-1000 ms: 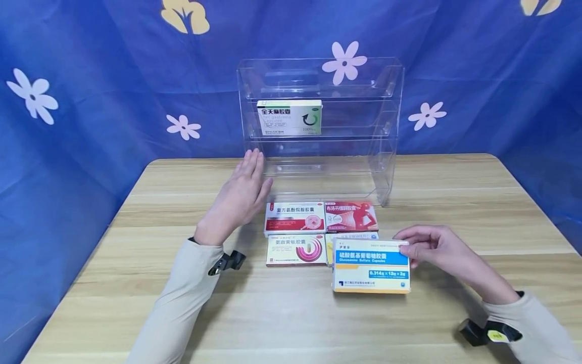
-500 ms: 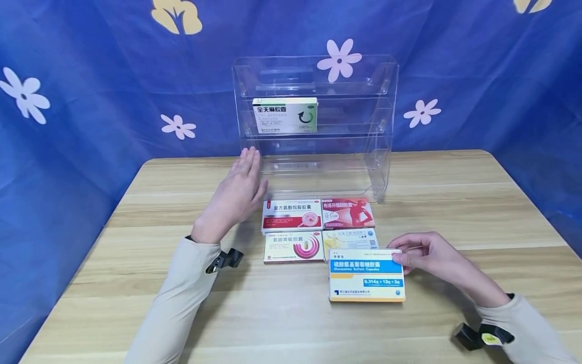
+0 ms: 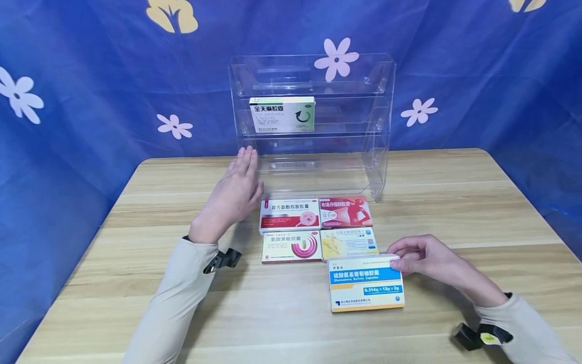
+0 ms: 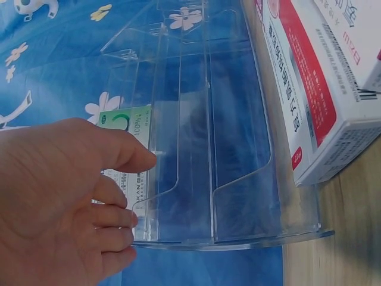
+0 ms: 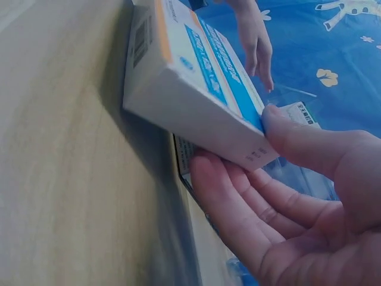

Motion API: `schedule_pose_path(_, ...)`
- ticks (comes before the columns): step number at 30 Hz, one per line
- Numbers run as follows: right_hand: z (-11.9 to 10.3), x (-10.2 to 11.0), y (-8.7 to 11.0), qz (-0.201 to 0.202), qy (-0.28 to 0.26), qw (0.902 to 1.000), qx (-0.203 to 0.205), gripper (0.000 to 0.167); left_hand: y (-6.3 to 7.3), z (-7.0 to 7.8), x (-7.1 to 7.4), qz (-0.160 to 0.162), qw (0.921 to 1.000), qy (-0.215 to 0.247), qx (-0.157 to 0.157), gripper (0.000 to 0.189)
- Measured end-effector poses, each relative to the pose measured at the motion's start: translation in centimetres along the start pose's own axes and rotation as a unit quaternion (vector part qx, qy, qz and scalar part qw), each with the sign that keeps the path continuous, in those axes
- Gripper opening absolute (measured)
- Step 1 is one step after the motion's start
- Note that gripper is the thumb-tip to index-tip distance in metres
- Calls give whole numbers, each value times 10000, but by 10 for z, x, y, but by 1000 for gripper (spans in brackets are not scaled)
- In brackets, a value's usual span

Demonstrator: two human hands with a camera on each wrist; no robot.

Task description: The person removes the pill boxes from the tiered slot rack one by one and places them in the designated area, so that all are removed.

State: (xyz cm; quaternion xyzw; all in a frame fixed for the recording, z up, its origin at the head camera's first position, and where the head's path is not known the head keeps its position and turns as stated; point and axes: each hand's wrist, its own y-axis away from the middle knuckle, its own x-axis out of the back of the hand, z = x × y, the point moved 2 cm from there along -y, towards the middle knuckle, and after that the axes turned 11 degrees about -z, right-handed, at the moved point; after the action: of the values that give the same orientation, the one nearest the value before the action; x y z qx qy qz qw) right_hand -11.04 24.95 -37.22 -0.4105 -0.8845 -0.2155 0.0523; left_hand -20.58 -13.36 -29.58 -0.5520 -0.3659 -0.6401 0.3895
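A white medicine box with blue and orange bands [image 3: 366, 283] is pinched at its upper right corner by my right hand [image 3: 420, 257], thumb on the front and fingers behind. In the right wrist view the medicine box [image 5: 202, 89] leans at a tilt, one edge down by the wood. My left hand [image 3: 232, 189] has its fingers extended at the left side of the clear acrylic rack [image 3: 313, 177]. A green-and-white capsule box [image 3: 283, 115] stands on a rack tier; in the left wrist view that capsule box [image 4: 140, 149] shows partly behind the hand.
In front of the rack lie a red-and-white box [image 3: 290, 214], a red box [image 3: 346, 212], a white box with a pink ring [image 3: 291, 246] and a yellow-and-white box [image 3: 349, 242]. A blue flowered cloth [image 3: 91, 91] hangs behind the wooden table [image 3: 136, 227].
My right hand has brought the blue-banded medicine box down toward the table's front, uncovering the yellow-and-white box behind it. The left hand stays by the rack; the head view has shifted slightly.
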Motion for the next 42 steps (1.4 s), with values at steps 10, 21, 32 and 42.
schedule_pose_path(10, 10, 6, 0, -540, -1210, 9907, -300, 42, 0, -2, -1, 78, 10000, -17, -56, 68)
schedule_pose_path(21, 10, 0, -7, -577, -1204, 9892, -598, 50, 0, -1, 1, 45, 10000, -22, -37, 68)
schedule_pose_path(32, 7, -5, -15, -366, -724, 9956, -478, 40, -2, 0, 0, 59, 10000, -13, -79, 68)
schedule_pose_path(42, 5, -4, -20, -61, -138, 9990, -427, 37, -3, -1, -2, 39, 10000, -29, -49, 68)
